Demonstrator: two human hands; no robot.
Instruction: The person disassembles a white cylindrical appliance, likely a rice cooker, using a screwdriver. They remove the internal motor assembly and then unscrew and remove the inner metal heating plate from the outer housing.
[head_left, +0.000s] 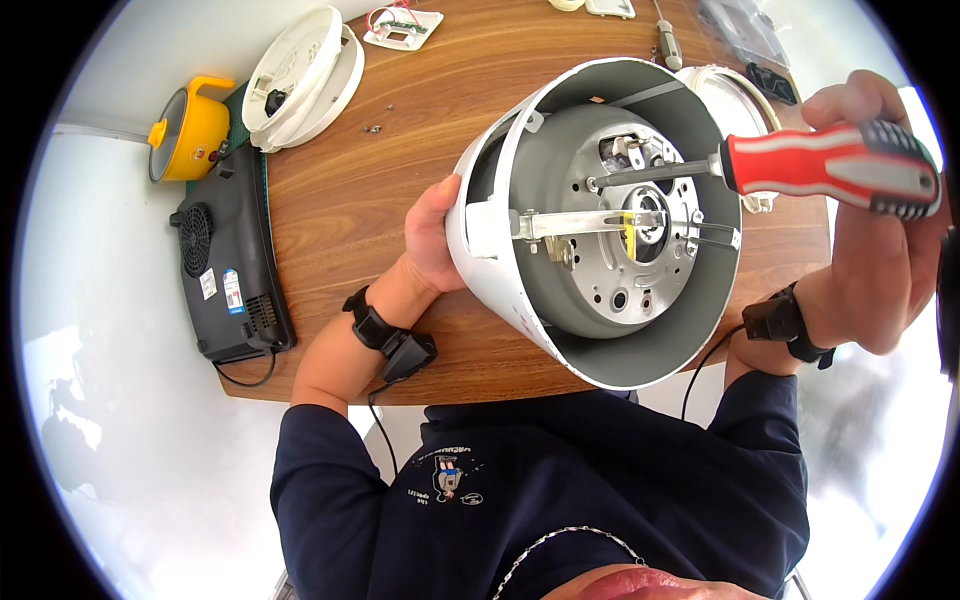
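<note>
Over the wooden surface, the white housing is steadied by the left hand, finger spread hidden. The screwdriver, clasped by the right hand's fingers, is best kept square.

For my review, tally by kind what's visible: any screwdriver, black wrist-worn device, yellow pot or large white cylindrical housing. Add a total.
Screwdrivers: 2 (red-handled screwdriver, grey-handled screwdriver)
Black wrist-worn devices: 2 (left wrist device, right wrist device)
Yellow pot: 1
White housing: 1
Total: 6
</note>
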